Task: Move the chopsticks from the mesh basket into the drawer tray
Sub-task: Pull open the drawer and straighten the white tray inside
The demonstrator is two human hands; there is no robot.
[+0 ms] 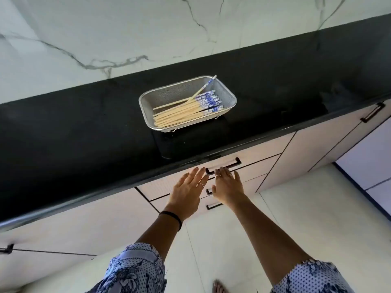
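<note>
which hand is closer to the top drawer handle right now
Right. The right hand has its fingertips at the top drawer handle, while the left hand reaches beside the handle's left end, fingers straight.

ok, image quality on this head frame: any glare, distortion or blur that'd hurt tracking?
Head view: wide-angle bend curves the countertop edge and tilts the scene; the glossy black top mirrors the mesh basket just below it; chopsticks sharp and evenly lit; left hand and right hand at the drawer handle slightly soft; sleeves at the bottom edge blurred.
</note>
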